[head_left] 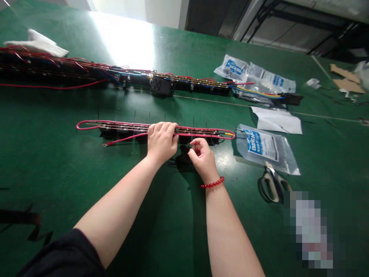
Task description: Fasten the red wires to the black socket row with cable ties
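A narrow black bar assembly [111, 130] with brass-coloured strips lies across the green table. A red cable [129, 124] is looped lengthwise along it, with a ring terminal [105, 145] on its free end. Thin black cable ties [194, 121] stick up along the bar. My left hand [162, 140] lies over the middle of the assembly, its fingers closed round the bar and cable. Just right of it, at the near edge, my right hand [201, 156] is pinched on a thin black cable tie, mostly hidden by the fingers. Loose black ties [181, 164] lie beneath my hands.
Behind lies a longer wired assembly [163, 85] with red, blue and yellow wires. Plastic bags [263, 146] with blue labels, white paper [276, 120] and scissors [271, 184] are on the right. A white cloth [40, 44] rests at back left, cardboard pieces [347, 79] at far right.
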{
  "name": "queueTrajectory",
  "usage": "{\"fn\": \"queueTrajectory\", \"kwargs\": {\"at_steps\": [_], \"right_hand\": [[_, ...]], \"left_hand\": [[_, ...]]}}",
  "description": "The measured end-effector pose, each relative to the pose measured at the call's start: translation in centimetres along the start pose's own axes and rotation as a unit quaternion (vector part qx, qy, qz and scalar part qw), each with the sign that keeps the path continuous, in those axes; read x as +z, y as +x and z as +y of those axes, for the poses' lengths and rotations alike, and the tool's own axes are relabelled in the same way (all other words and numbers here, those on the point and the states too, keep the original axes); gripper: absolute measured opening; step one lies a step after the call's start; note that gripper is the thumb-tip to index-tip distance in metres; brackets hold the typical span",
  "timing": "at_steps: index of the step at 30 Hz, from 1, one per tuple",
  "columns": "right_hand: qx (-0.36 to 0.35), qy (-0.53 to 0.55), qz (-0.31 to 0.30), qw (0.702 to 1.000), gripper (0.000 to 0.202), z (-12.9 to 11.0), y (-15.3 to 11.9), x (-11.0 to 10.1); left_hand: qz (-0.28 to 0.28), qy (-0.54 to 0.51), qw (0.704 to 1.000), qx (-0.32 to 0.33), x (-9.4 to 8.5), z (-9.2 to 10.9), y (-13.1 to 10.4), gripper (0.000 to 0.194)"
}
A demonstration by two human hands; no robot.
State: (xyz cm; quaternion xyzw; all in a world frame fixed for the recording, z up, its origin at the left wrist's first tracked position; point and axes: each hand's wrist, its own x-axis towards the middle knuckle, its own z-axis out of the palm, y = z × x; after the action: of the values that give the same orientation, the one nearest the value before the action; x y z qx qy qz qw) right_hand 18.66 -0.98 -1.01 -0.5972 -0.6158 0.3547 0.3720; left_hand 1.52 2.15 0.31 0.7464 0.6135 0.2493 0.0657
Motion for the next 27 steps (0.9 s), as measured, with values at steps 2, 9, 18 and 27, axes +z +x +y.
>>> {"fn": "queueTrajectory", "kwargs": {"at_steps": [2,9,18,27], "right_hand": [[-0.001,0.005,0.000,1.000,0.019,0.07,0.00,0.04],[0.012,0.023,0.007,1.000,0.019,0.21,-0.02,0.25],[0.033,0.046,0.025,0.998,0.025,0.46,0.24,0.44],[0.025,0.042,0.002,0.999,0.025,0.42,0.21,0.27]], "left_hand": [[-0.002,-0.002,1.000,0.000,-0.02,0.00,0.01,0.030],[-0.001,0.007,1.000,0.001,-0.08,0.01,-0.01,0.029],[0.002,0.006,1.000,0.002,0.02,-0.07,0.00,0.030],[-0.003,0.004,1.000,-0.001,-0.14,0.06,-0.01,0.030]]}}
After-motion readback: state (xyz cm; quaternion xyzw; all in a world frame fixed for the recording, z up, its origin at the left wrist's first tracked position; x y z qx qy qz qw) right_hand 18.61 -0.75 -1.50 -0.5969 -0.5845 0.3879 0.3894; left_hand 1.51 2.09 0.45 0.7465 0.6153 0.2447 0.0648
